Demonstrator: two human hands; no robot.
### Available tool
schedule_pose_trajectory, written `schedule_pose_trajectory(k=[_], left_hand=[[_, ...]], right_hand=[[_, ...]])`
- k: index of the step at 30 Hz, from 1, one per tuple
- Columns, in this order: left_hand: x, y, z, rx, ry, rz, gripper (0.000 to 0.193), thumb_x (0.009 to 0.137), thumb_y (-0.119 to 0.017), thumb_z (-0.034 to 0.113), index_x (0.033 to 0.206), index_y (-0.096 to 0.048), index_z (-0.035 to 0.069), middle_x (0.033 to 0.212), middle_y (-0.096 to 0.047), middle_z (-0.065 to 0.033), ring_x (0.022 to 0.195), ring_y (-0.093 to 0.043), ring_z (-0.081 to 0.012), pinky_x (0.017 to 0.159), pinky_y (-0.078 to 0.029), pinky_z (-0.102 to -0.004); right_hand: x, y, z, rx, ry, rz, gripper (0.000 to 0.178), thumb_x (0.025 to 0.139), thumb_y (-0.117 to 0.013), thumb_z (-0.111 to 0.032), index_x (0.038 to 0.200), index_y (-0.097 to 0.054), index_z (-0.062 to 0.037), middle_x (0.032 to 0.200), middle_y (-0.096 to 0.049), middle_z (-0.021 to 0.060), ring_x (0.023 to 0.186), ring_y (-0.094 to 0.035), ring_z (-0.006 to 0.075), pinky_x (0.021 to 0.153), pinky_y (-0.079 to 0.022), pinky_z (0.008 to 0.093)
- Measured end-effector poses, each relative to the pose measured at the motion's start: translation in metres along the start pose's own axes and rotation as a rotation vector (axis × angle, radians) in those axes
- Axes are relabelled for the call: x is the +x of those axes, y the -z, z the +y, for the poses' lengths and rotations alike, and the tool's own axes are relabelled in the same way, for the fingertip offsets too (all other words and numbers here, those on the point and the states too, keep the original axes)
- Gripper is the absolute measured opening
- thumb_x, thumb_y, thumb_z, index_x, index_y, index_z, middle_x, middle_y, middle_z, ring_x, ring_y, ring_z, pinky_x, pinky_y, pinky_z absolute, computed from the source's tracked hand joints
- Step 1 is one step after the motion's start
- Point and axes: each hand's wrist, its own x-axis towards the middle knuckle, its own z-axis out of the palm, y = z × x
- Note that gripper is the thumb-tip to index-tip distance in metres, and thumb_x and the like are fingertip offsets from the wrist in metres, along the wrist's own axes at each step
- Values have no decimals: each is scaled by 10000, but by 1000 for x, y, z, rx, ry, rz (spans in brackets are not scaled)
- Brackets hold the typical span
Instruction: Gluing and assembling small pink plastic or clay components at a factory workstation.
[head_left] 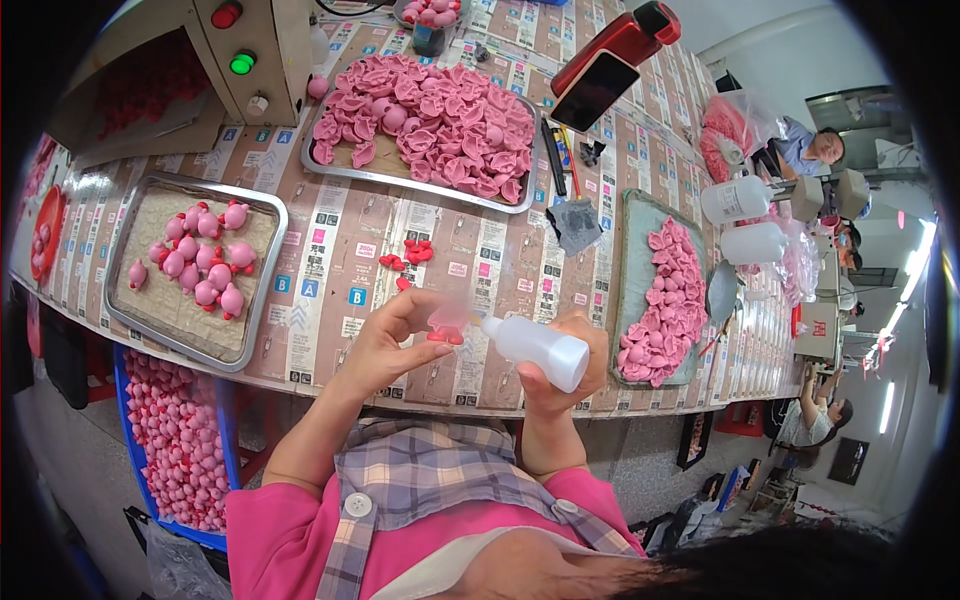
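The small red piece point(447, 336) is at the centre of the frame, above the near edge of the table point(318, 345). The left hand point(395, 340) pinches it between thumb and fingers, partly closed; a blurred pink part sits just above it. The right hand point(572, 375) is wrapped around a translucent white bottle point(540, 352), tilted with its nozzle toward the piece; contact between the two cannot be confirmed.

Loose red parts point(407, 254) lie just above the left hand. A strip of printed covering separates the left hand from the left tray point(152, 312), which holds pink balls point(205, 255). A further strip runs up to the upper tray point(435, 191), heaped with pink shells point(430, 115). To the right, a narrower gap leads to the green-lined tray point(637, 270). The table's near edge curves across the frame below both hands, close to the person's plaid apron point(430, 475).

A grey cloth point(574, 227) and slim tools lie right of the upper tray. A machine point(245, 60) with red and green lights occupies the upper left. A blue bin point(207, 540) of pink pieces stands below the table, lower left. Other people sit in the room at right.
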Motion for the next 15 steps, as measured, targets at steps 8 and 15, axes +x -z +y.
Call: schedule_pose_trajectory(k=[8, 15], left_hand=[[1, 0, -1, 22, -35, -32, 390, 703, -608, 3, 1058, -446, 1, 979, -534, -66, 890, -539, -144, 784, -429, -269], [0, 1, 2, -19, 34, 8, 452, 666, -666, 73, 1057, -447, 19, 998, -515, -55, 914, -501, -121, 806, -392, -248]], right_hand=[[-3, 3, 2, -2, -13, -12, 421, 607, -723, -332, 810, -501, -38, 637, -509, 44, 500, -459, 172, 440, -334, 272], [0, 8, -3, 6, -63, 85, 531, 633, -666, -467, 769, -419, -18, 601, -420, 30, 503, -407, 126, 445, -302, 234]])
